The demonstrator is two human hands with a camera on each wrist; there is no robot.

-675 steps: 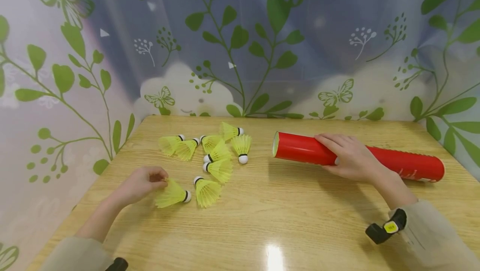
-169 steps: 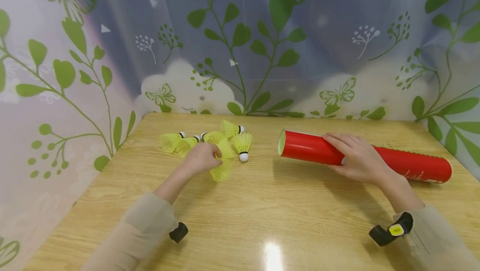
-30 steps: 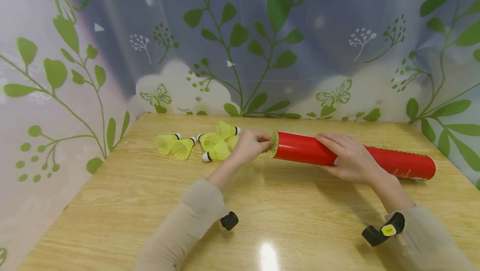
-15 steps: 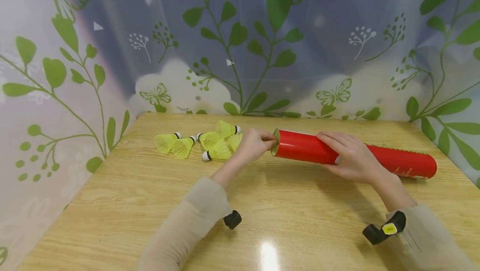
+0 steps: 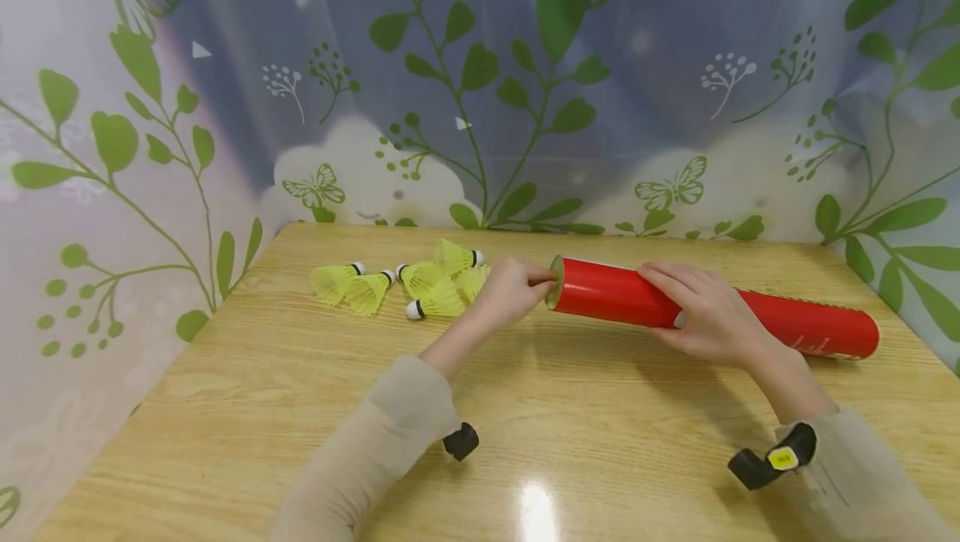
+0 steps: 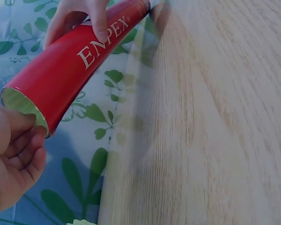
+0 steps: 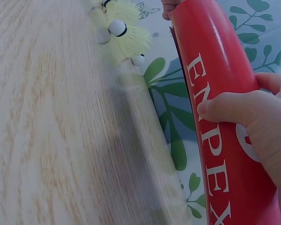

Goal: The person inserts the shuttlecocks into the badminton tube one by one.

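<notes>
A red tube [image 5: 712, 313] lies on its side near the counter's [image 5: 525, 409] far edge. The right hand [image 5: 708, 317] wraps its fingers over the middle, steadying it. The left hand [image 5: 513, 292], fingers curled and empty, presses at the open mouth. Yellow shuttlecocks [image 5: 420, 288] lie clustered toward the far left corner.

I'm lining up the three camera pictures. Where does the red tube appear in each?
Head: red tube lies across right of centre, open end pointing left.
Left wrist: it slants from the lower left up to the top middle.
Right wrist: it runs down the right side.
Shared landmark: the right hand gripping the tube, seen in all three views.
</notes>
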